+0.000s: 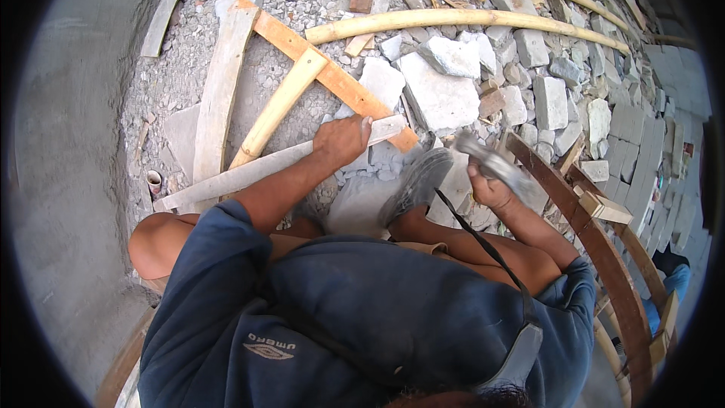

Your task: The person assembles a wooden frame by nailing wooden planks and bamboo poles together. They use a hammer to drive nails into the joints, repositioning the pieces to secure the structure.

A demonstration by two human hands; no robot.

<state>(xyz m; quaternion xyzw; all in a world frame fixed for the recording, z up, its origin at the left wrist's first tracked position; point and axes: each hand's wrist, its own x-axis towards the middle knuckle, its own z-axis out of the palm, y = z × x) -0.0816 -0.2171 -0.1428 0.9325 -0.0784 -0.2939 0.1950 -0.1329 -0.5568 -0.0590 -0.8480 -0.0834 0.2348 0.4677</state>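
Observation:
My left hand (pixel 343 140) is closed over a long grey wooden board (pixel 264 171), near its right end. That end lies across an orange-brown plank (pixel 351 91), which slants from upper left to lower right. A short pale pole (pixel 278 108) and another grey board (pixel 220 98) also meet the plank, making a frame on the ground. My right hand (pixel 491 189) is wrapped around a hammer (pixel 495 160), raised to the right of the joint. Motion smears the hammer, and its handle is mostly hidden.
Gravel and broken blocks surround the frame, with a large white slab (pixel 438 94) ahead. A long bamboo pole (pixel 468 21) crosses the far side. A plastered wall (pixel 72 143) stands at left. Brown timbers (pixel 596 219) curve along the right, and a paper cup (pixel 154 178) is at left.

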